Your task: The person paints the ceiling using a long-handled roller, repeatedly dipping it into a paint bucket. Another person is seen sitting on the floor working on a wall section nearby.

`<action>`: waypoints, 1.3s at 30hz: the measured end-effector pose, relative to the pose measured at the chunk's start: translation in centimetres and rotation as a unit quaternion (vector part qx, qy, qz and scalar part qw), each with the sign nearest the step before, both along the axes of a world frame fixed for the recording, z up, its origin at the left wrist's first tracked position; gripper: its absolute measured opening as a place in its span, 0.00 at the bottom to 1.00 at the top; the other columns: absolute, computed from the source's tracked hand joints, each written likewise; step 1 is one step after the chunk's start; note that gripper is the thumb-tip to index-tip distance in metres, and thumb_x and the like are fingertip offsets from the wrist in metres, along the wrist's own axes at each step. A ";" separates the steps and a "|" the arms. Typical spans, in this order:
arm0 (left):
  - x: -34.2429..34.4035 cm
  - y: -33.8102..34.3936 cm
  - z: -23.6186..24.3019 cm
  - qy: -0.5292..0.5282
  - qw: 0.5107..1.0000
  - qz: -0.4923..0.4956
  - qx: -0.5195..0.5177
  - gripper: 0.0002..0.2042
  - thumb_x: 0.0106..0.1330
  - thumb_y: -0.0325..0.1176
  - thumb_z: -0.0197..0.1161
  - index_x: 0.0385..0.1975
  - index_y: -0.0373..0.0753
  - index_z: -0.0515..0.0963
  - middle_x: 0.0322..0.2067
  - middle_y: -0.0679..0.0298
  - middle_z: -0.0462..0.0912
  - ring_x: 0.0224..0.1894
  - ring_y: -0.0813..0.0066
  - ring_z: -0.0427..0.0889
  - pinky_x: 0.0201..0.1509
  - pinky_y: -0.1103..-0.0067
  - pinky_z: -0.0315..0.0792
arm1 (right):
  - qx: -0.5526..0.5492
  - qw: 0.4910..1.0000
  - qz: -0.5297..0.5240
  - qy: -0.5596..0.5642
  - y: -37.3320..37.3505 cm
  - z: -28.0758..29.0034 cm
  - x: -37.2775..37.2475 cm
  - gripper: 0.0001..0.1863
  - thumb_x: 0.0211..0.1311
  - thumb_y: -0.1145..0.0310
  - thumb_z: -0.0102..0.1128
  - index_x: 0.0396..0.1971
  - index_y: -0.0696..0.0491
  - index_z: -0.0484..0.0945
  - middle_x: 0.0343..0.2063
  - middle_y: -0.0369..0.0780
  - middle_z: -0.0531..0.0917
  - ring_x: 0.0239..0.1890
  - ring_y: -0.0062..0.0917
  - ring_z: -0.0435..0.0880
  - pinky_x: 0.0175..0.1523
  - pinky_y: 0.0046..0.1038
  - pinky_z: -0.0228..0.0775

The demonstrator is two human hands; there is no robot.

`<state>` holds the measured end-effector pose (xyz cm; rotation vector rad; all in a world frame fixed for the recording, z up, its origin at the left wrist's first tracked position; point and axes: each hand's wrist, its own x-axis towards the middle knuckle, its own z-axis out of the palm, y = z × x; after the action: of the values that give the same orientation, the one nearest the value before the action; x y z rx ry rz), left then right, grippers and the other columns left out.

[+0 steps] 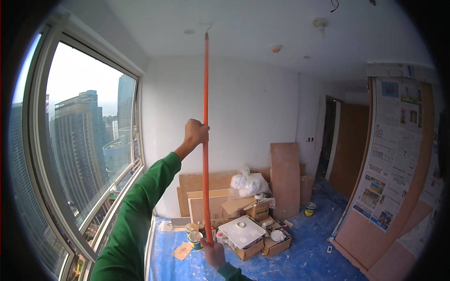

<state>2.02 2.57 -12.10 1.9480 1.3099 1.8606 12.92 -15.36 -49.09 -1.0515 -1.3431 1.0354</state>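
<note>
Orange, slender, long pole [205,84] rises toward the white ceiling [253,28]; left hand [196,131] grips its middle, right hand [214,254] its lower end, fingers closed. Probably light, slightly flexible; widely spaced holds should steady it.

Window [89,150] left of pole [206,173], door [349,140] right, boxes [248,252] on floor sheet [314,248] beyond

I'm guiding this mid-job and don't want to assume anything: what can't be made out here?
In the head view:
Fitting atop the orange pole: too small and faint against the ceiling.
Pole's lower end: hidden by the right grip.
Most of the right sleeve: cut off by the lower edge.
Inside of the cardboard box: covered by the white panel.
</note>
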 end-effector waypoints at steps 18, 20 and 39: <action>-1.1 -2.4 2.2 0.000 1.000 0.011 -0.027 0.12 0.55 0.29 0.64 0.17 0.25 0.77 0.13 0.53 0.79 0.16 0.66 0.82 0.20 0.74 0.79 | -0.066 0.990 0.088 0.086 -1.5 1.5 -2.7 0.25 0.63 0.48 0.61 0.19 0.55 0.74 0.10 0.32 0.68 0.12 0.17 0.65 0.20 0.27 0.57; -1.5 -5.6 0.8 0.010 0.999 0.027 -0.014 0.13 0.56 0.31 0.65 0.19 0.25 0.79 0.13 0.54 0.79 0.16 0.68 0.82 0.20 0.76 0.78 | -0.039 0.994 0.079 0.066 -2.8 -2.1 -3.7 0.24 0.63 0.48 0.61 0.20 0.54 0.74 0.10 0.32 0.69 0.12 0.16 0.65 0.20 0.27 0.56; 5.1 -26.0 -11.3 0.007 0.997 0.059 0.040 0.18 0.61 0.33 0.66 0.43 0.22 0.78 0.24 0.52 0.85 0.24 0.76 0.83 0.27 0.80 0.76 | -0.080 0.995 0.054 0.030 -13.2 -19.0 1.0 0.20 0.59 0.61 0.67 0.13 0.49 0.70 0.11 0.27 0.65 0.16 0.16 0.59 0.21 0.29 0.50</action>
<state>7.17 -23.39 -23.38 1.9647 1.4044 1.9868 13.89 -28.51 -68.08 -1.0657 -1.2961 1.2628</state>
